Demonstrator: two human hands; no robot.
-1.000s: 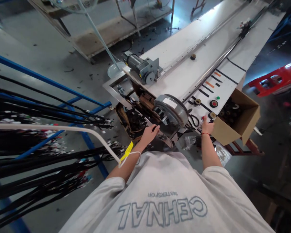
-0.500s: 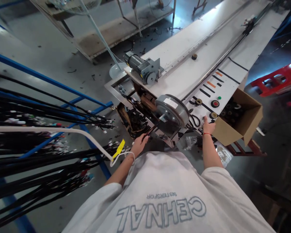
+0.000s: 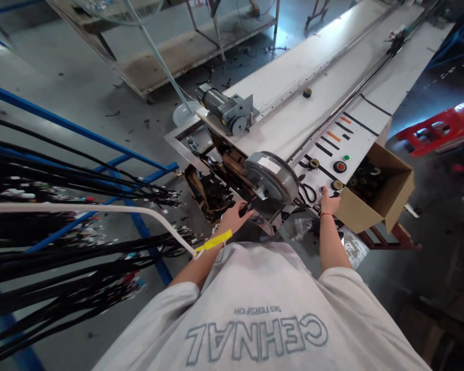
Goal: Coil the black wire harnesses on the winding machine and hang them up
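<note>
Hands (image 3: 235, 216) at grey, round, white-labelled metal wheel (image 3: 271, 178).

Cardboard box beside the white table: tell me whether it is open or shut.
Open. The cardboard box has its flaps up, and dark rolls show inside.

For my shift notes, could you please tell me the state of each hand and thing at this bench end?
left hand: closed on a thin dark cable
right hand: resting on the white bench, holding nothing
cardboard box: open, rolls inside
grey wheel: tilted, at the bench end
</note>
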